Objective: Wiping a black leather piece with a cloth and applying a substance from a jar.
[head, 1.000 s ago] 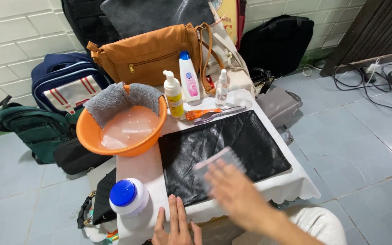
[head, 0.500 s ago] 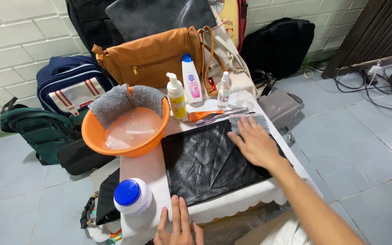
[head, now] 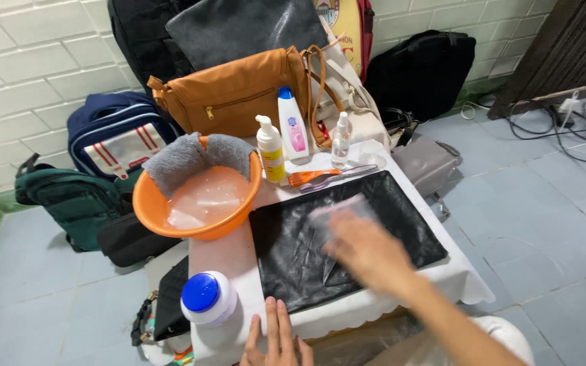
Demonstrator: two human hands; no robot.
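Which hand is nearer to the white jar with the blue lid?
Left. The left hand lies flat at the table's near edge, just right of the white jar with the blue lid. The right hand is farther right, over the black bag.

We see a white tiled wall [head: 28,74] across the upper left of the frame. Grey-blue floor tiles [head: 544,203] fill the right, with dark wood panelling [head: 571,47] at upper right. Light is even.
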